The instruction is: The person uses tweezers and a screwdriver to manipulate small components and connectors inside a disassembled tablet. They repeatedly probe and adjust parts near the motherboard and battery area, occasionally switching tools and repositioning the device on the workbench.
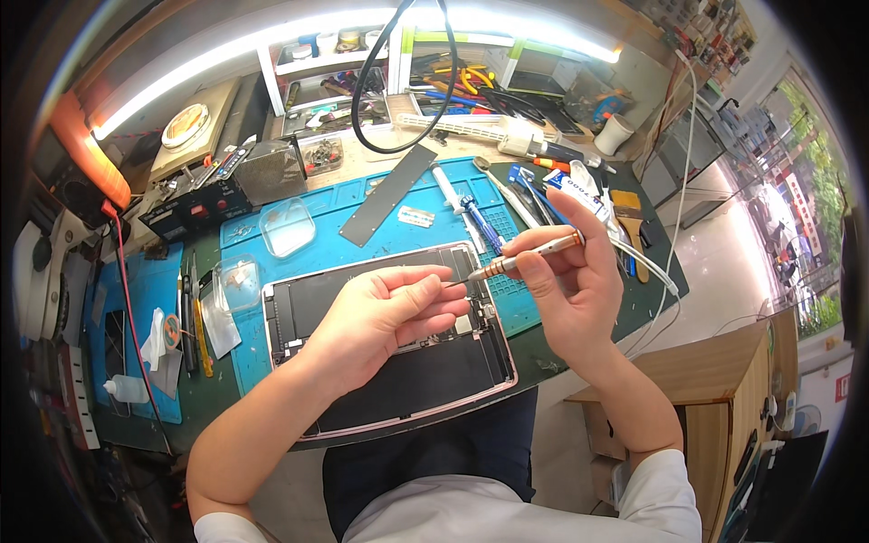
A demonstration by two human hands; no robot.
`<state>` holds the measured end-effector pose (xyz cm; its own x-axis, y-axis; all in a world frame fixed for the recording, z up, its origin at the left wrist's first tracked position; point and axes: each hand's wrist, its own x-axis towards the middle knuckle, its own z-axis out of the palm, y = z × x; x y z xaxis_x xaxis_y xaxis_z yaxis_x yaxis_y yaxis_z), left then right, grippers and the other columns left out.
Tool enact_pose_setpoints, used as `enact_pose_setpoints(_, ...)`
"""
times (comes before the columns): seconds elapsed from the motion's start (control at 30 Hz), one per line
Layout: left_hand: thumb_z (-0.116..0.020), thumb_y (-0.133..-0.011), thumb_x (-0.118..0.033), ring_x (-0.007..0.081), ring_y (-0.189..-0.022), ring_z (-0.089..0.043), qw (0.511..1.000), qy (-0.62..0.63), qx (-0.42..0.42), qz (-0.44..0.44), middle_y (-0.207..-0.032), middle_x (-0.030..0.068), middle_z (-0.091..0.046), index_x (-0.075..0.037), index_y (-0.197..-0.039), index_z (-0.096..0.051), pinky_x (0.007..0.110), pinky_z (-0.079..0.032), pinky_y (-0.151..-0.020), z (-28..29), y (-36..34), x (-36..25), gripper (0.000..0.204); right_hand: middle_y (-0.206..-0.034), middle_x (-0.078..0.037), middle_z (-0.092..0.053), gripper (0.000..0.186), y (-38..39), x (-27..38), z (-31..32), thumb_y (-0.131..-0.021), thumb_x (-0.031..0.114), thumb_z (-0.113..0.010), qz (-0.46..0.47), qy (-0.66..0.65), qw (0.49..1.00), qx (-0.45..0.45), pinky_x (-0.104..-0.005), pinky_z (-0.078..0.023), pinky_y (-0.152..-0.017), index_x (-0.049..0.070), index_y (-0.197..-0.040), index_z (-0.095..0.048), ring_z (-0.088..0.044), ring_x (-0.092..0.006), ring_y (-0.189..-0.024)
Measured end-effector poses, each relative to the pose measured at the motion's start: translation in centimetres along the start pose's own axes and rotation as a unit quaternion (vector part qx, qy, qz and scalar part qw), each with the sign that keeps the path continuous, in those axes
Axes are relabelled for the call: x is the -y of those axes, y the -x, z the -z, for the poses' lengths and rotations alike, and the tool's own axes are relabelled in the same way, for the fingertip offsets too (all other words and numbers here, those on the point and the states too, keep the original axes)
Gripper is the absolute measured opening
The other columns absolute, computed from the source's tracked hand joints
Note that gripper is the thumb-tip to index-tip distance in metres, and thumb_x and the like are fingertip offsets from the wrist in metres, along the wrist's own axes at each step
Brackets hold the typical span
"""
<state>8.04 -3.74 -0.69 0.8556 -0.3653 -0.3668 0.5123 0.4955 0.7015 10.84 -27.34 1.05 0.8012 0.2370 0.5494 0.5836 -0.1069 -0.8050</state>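
One person's two hands work over one opened tablet, which lies face up on the table, partly on the larger of two blue mats. The right hand grasps one screwdriver between thumb and fingers, its slim tip pointing toward the left hand. The left hand is held above the tablet, palm partly turned up, fingers curled, thumb and forefinger nearly together at the tip; whether they grip it cannot be told. Two clear containers stand beyond the tablet's left end. Behind the tablet lie one dark strip, set diagonally, and one small card to its right. One brush lies at the table's right side, and one white bottle lies at the left. One black cable hangs in a loop above the table.
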Motion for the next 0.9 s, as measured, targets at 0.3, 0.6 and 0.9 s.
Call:
enact_pose_setpoints(0.3,-0.068,-0.107,-0.018,0.0229,-0.109,-0.076,1.0,0.006,0.004,0.01,-0.121,0.0171,-0.074,0.007,-0.137,-0.061,0.03,-0.066,-0.094,-0.21,0.11,-0.17,0.04,-0.108,-0.012,-0.077,0.059,0.1,0.4,0.17,-0.103,0.006,-0.072,-0.011,0.021,1.0,0.014,-0.0276,-0.059,-0.085,0.0,-0.155,-0.043,-0.078,-0.0178,-0.095)
enact_pose_setpoints(0.6,-0.068,-0.107,-0.017,0.0209,-0.106,-0.077,1.0,0.003,-0.022,0.011,-0.119,0.0174,-0.074,0.007,-0.134,-0.062,0.028,-0.066,-0.09,-0.3,0.27,-0.17,0.036,-0.108,-0.013,-0.077,0.059,0.22,0.43,-0.02,-0.102,0.003,-0.071,0.011,0.015,0.999,0.036,-0.0248,-0.058,-0.081,-0.002,-0.154,-0.043,-0.079,-0.0187,-0.094)
enact_pose_setpoints(0.9,-0.069,-0.107,-0.018,0.0208,-0.107,-0.076,1.0,0.007,-0.026,0.003,-0.121,0.0159,-0.074,0.005,-0.13,-0.064,0.028,-0.066,-0.091,-0.2,0.16,-0.06,0.034,-0.108,-0.014,-0.078,0.06,0.19,0.05,-0.15,-0.101,0.001,-0.072,0.031,0.011,0.999,0.033,-0.0236,-0.058,-0.08,-0.002,-0.154,-0.044,-0.078,-0.0175,-0.094)
